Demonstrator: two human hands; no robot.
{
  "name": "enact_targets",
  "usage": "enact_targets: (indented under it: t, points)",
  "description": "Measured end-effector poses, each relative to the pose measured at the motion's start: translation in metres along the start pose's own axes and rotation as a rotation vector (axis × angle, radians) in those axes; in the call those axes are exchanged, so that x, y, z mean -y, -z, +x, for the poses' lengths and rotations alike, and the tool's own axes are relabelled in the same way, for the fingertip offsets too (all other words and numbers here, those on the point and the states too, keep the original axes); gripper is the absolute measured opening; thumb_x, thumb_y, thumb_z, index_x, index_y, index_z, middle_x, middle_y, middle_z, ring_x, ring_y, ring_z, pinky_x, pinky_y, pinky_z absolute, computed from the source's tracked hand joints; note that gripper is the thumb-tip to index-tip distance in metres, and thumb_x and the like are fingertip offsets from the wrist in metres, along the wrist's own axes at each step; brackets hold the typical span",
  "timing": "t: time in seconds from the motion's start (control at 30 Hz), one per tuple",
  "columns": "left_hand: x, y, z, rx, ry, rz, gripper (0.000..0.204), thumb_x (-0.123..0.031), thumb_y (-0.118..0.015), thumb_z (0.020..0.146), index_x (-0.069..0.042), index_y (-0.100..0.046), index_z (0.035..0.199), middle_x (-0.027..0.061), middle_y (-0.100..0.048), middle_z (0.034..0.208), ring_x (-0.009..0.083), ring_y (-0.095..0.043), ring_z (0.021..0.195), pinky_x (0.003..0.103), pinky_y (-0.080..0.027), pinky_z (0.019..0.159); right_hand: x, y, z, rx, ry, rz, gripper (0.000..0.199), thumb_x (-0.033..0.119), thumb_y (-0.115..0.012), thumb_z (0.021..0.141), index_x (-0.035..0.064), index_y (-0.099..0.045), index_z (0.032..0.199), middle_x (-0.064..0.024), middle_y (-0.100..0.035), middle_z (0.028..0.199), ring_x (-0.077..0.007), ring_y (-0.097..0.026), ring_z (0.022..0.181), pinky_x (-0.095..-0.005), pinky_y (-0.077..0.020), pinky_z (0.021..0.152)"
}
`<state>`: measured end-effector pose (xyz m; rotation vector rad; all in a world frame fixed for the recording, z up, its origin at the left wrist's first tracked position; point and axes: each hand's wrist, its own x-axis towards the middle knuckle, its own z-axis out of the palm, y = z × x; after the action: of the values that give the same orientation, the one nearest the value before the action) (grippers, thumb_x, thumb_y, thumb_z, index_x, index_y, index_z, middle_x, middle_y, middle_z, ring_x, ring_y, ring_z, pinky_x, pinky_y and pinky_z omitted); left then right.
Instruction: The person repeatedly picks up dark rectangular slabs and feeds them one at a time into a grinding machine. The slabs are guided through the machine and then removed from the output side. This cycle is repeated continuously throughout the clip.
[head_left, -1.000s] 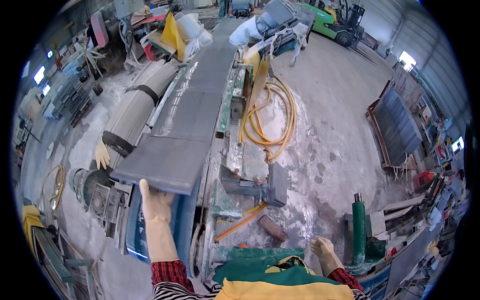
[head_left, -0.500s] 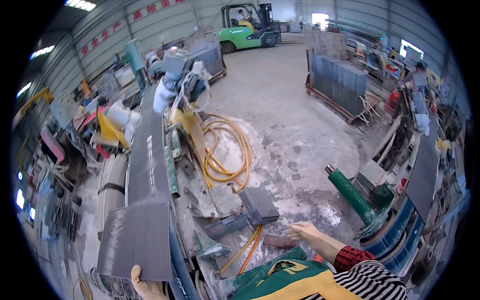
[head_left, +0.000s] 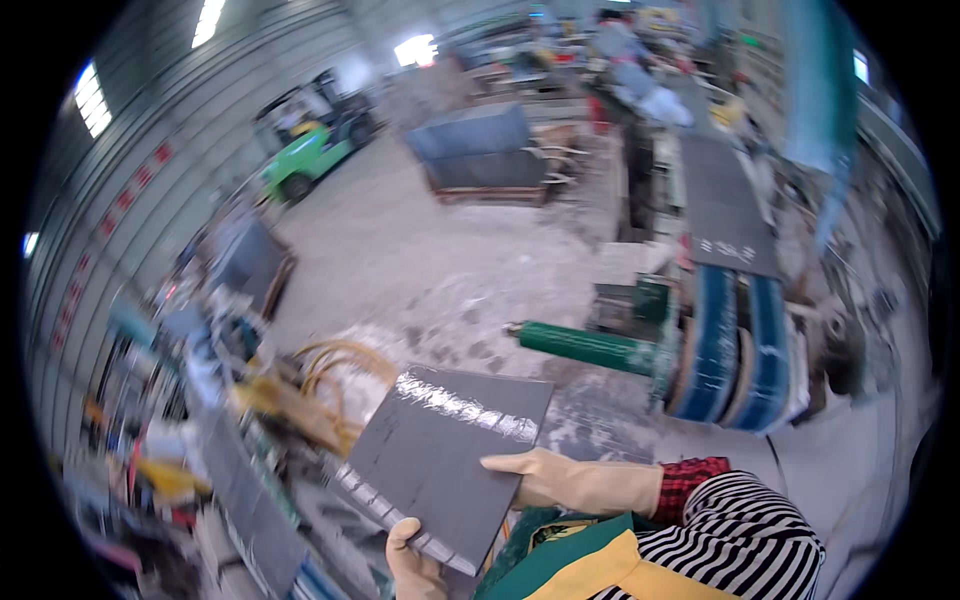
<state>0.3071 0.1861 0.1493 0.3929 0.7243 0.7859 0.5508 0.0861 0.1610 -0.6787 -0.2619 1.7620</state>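
Dark grey stone slab (head_left: 440,462), wet sheen along its upper edge, sits lower centre of the frame, carried in the air above the workshop floor (head_left: 420,270). Both hands gloved, both grasping the slab. Right hand (head_left: 560,482) lies flat on the slab's right edge, thumb on top; fingers under the slab, not visible. Left hand (head_left: 412,560) clasps the lower corner from below, thumb over the face. Slab's long axis runs from lower left to upper right of the frame, tilted, far corner pointing towards the green cylinder (head_left: 585,347). Bulk of the slab lies up and left of both grips. Blue wheeled machine (head_left: 735,345) centre right; green forklift (head_left: 310,150) upper left, well apart.
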Motion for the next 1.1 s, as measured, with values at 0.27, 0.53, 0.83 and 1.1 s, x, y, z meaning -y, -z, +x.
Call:
enact_targets:
  t: [0.27, 0.53, 0.83, 1.1]
  points:
    - [0.156, -0.170, 0.130, 0.333, 0.449, 0.522, 0.050, -0.014, -0.069, 0.082, 0.004, -0.054, 0.126, 0.0186, -0.066, 0.116, 0.0335, -0.067, 0.102, 0.047, -0.055, 0.090, 0.035, 0.120, -0.155, -0.397, 0.518, 0.407, 0.027, 0.012, -0.056, 0.097, -0.0071, -0.062, 0.116, -0.0126, -0.064, 0.118, -0.0196, -0.061, 0.110, -0.0292, -0.0472, 0.098]
    - [0.315, -0.269, 0.148, 0.513, 0.659, 0.592, 0.054, -0.016, -0.057, 0.095, -0.007, -0.039, 0.145, 0.0136, -0.051, 0.138, 0.0271, -0.056, 0.120, 0.043, -0.050, 0.099, 0.026, 0.247, -0.216, -1.032, 0.780, -0.031, 0.022, 0.002, -0.057, 0.091, -0.0014, -0.069, 0.108, -0.0091, -0.068, 0.101, -0.0143, -0.063, 0.092, -0.0270, -0.0502, 0.079]
    - [0.360, -0.302, 0.171, 0.653, 0.767, 0.760, 0.054, -0.014, -0.048, 0.101, -0.010, -0.033, 0.153, 0.0046, -0.053, 0.141, 0.0144, -0.060, 0.117, 0.029, -0.053, 0.094, 0.094, 0.254, -0.247, -1.128, 1.009, 0.487, 0.023, 0.006, -0.068, 0.086, -0.0017, -0.065, 0.108, -0.0109, -0.066, 0.097, -0.0209, -0.063, 0.073, -0.0314, -0.0480, 0.059]
    - [0.389, -0.321, 0.213, 0.725, 0.753, 0.909, 0.054, -0.013, -0.048, 0.101, -0.010, -0.033, 0.153, 0.0010, -0.057, 0.135, 0.0079, -0.061, 0.099, 0.023, -0.051, 0.076, 0.091, 0.331, -0.222, -0.867, 1.195, 0.745, 0.050, -0.006, -0.064, 0.084, -0.0030, -0.049, 0.132, -0.0162, -0.057, 0.123, -0.0292, -0.058, 0.114, -0.0395, -0.0493, 0.098]
